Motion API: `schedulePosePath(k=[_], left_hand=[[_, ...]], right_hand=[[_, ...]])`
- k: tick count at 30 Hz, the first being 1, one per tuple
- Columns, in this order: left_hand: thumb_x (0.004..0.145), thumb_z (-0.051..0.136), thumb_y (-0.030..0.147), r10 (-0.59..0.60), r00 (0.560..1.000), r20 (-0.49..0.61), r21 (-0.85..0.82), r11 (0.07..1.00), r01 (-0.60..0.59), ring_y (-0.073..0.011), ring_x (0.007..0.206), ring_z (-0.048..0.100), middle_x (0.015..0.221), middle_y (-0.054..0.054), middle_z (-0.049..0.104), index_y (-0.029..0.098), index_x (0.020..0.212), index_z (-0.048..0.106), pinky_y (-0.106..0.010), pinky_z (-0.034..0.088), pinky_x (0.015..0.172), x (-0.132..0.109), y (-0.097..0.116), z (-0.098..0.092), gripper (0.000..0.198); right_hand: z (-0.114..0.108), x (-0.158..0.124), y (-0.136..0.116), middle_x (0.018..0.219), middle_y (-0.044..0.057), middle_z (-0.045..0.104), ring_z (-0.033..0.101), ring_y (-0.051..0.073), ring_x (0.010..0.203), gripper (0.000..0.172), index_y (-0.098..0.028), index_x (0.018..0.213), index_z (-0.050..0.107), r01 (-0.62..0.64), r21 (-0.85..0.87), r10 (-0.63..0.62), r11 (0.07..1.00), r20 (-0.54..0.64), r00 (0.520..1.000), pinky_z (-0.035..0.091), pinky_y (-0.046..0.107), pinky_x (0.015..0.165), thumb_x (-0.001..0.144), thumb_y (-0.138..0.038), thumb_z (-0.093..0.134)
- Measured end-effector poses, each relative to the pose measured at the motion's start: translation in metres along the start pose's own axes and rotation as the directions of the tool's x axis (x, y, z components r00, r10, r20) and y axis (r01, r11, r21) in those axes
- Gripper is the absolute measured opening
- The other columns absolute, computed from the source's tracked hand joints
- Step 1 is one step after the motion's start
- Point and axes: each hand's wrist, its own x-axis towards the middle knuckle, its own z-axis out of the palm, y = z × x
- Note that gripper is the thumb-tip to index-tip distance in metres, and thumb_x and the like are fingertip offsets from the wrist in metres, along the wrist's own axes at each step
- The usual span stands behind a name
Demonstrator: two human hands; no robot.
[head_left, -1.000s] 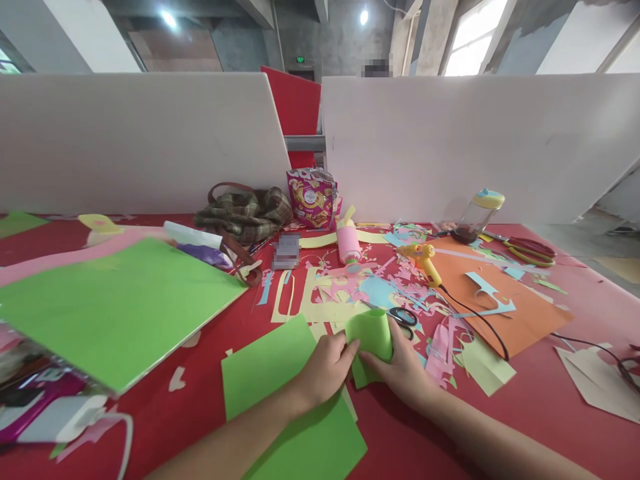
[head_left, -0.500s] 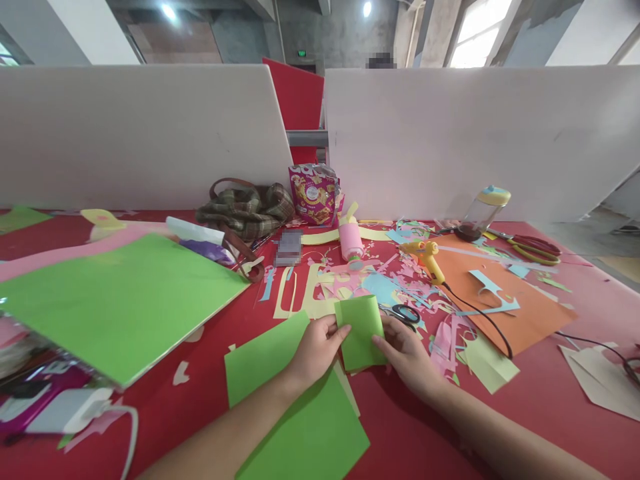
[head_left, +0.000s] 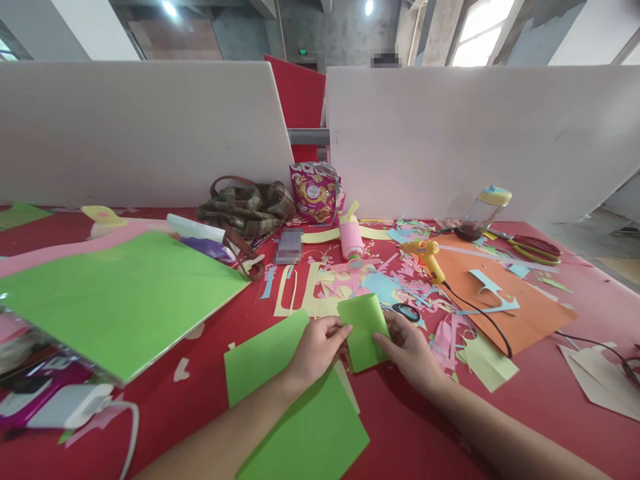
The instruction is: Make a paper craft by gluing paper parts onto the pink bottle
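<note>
A small folded piece of green paper [head_left: 364,335] is held up between both my hands, just over the red table. My left hand [head_left: 320,347] pinches its left edge, thumb in front. My right hand [head_left: 407,347] grips the right edge the same way, with fingers behind the paper. Beneath my left forearm lies a larger green sheet [head_left: 320,427], and a pale yellow strip [head_left: 349,387] shows beside it. Scissors [head_left: 407,312] lie just beyond my right hand, partly hidden by it and the folded paper.
Paper scraps [head_left: 385,287] litter the middle, around a pink bottle-like item [head_left: 351,241]. To the right, a yellow glue gun [head_left: 427,257] trails its cord over orange paper [head_left: 500,287]. Big green sheets [head_left: 120,300] lie left. A clear jar [head_left: 483,213] and pliers [head_left: 537,248] stand farther back.
The folded green paper has tilted slightly and shifted a little to the right, and my right hand has moved with it. Both hands keep their hold.
</note>
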Motion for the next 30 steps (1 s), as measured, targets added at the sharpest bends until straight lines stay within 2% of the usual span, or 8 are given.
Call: schedulePosePath(k=[5,9,12,17,30], left_hand=[[0.069,0.054,0.033,-0.021,1.000,0.014,0.023,1.000,0.020,-0.0168,0.061,0.058,0.060,-0.002,0.061,0.015,0.062,0.054,-0.028,0.047,0.059,0.0008,0.0045,-0.0030,0.020],[0.068,0.054,0.034,-0.024,1.000,-0.001,0.051,0.998,0.024,-0.0160,0.058,0.057,0.056,0.000,0.058,0.015,0.059,0.052,-0.027,0.047,0.057,0.0026,0.0033,-0.0046,0.021],[0.068,0.054,0.034,-0.025,1.000,-0.001,0.022,0.999,0.025,-0.0154,0.058,0.057,0.056,0.000,0.057,0.015,0.061,0.052,-0.027,0.047,0.057,0.0036,0.0004,-0.0048,0.021],[0.071,0.050,0.037,-0.002,1.000,0.009,0.043,0.999,0.002,-0.0162,0.061,0.058,0.061,-0.001,0.059,0.015,0.065,0.053,-0.028,0.047,0.060,0.0035,-0.0027,-0.0052,0.023],[0.072,0.047,0.042,0.052,0.999,-0.010,0.098,0.994,-0.050,-0.0148,0.055,0.055,0.059,-0.002,0.059,0.014,0.068,0.056,-0.025,0.043,0.052,0.0012,-0.0027,-0.0061,0.030]], right_hand=[[-0.0021,0.0000,-0.0037,0.085,0.005,0.060,0.056,0.014,0.069,0.028,-0.017,0.097,0.051,-0.063,-0.002,0.063,0.998,0.016,0.998,0.046,0.027,0.065,0.077,-0.035,0.046],[-0.0022,0.0003,-0.0047,0.079,0.004,0.061,0.051,0.010,0.052,0.033,-0.016,0.099,0.053,-0.088,-0.025,0.089,0.996,0.026,0.996,0.044,0.022,0.048,0.076,-0.038,0.046],[-0.0020,0.0004,-0.0048,0.077,0.005,0.061,0.050,0.010,0.051,0.034,-0.017,0.100,0.054,-0.085,-0.037,0.086,0.996,0.021,0.996,0.040,0.019,0.040,0.075,-0.039,0.047],[-0.0020,0.0004,-0.0045,0.077,0.005,0.061,0.050,0.010,0.053,0.034,-0.016,0.100,0.054,-0.079,-0.026,0.080,0.997,0.029,0.996,0.039,0.017,0.038,0.076,-0.038,0.046],[-0.0028,0.0011,-0.0021,0.076,0.006,0.061,0.051,0.010,0.055,0.033,-0.015,0.096,0.055,-0.072,0.019,0.071,0.997,0.038,0.997,0.037,0.017,0.038,0.075,-0.038,0.047]])
